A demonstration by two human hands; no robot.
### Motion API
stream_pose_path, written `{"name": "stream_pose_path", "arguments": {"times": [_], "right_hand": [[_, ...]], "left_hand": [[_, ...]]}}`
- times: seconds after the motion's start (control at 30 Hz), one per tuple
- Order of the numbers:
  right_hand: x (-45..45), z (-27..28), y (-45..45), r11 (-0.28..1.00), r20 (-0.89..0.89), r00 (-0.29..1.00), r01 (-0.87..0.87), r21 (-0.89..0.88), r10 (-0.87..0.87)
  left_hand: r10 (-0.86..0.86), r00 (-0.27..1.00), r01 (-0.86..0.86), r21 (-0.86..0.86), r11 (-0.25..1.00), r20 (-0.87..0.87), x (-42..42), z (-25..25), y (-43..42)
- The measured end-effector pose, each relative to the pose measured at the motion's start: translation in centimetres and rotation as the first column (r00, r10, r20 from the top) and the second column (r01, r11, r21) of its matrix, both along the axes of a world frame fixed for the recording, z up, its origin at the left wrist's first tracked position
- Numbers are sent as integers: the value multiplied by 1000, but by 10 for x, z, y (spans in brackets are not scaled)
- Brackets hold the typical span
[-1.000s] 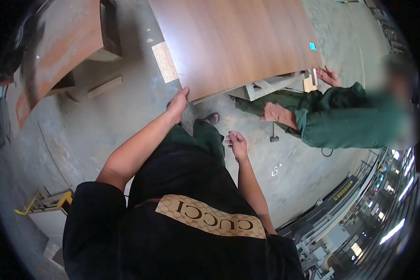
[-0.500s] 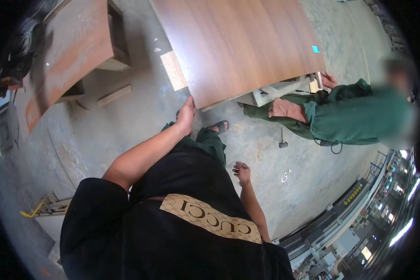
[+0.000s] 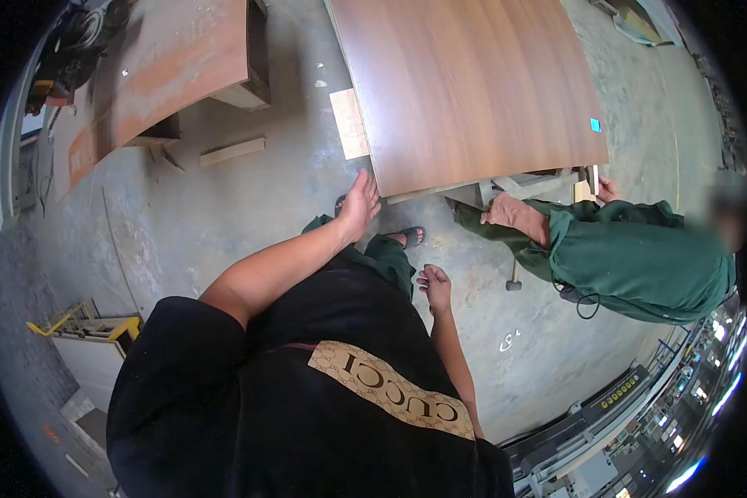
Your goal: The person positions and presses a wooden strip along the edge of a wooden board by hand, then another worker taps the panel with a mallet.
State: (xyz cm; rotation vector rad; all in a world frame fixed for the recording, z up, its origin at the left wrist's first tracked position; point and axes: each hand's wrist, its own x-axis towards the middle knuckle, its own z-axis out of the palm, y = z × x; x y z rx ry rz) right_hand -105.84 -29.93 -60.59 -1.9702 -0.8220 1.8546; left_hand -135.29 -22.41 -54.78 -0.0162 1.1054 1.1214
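Note:
A large brown wood-grain panel (image 3: 481, 91) with a small blue sticker lies on a support. My left hand (image 3: 360, 207) is beside its near left corner, fingers stretched out and palm towards the edge; whether it touches the edge, I cannot tell. Low in front of my body hangs my right hand (image 3: 436, 288), fingers loosely bent and apart, with nothing in it. A co-worker in green (image 3: 631, 257) bends at the panel's near right side, one hand (image 3: 608, 190) at its right corner and the other forearm resting by the knee.
A mallet (image 3: 514, 280) stands on the floor by the co-worker. A pale board (image 3: 349, 124) sticks out under the panel's left edge. Another brown panel (image 3: 174, 62) lies on supports at the left, with a wood strip (image 3: 233, 152) on the floor. Machinery (image 3: 606, 415) lines the lower right.
My view has shifted, so the panel sits farther right. My left hand's fingers are more spread at the corner. The co-worker leans a little lower. My right hand stays low and free.

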Motion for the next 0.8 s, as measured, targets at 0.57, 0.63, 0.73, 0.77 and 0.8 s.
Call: {"name": "stream_pose_path", "arguments": {"times": [0.57, 0.63, 0.73, 0.77, 0.8], "right_hand": [[31, -7, -22, 996, 78, 997, 36, -86, -30], [27, -9, -21, 997, 73, 997, 43, -68, -38], [22, -12, -20, 998, 21, 998, 61, -21, -61], [23, -14, -19, 998, 44, 997, 65, -22, -64], [23, -15, -20, 997, 48, 996, 78, -11, -77]], "left_hand": [[-195, 977, 185, -110, 977, -91, -3, -1, 6], [-181, 959, 165, -89, 982, -220, 1, 3, 6], [-199, 937, 192, -51, 980, -287, 2, -11, 4], [-217, 941, 210, -54, 976, -259, 2, -14, 7], [-244, 942, 238, -55, 970, -228, 1, -16, 9]]}}
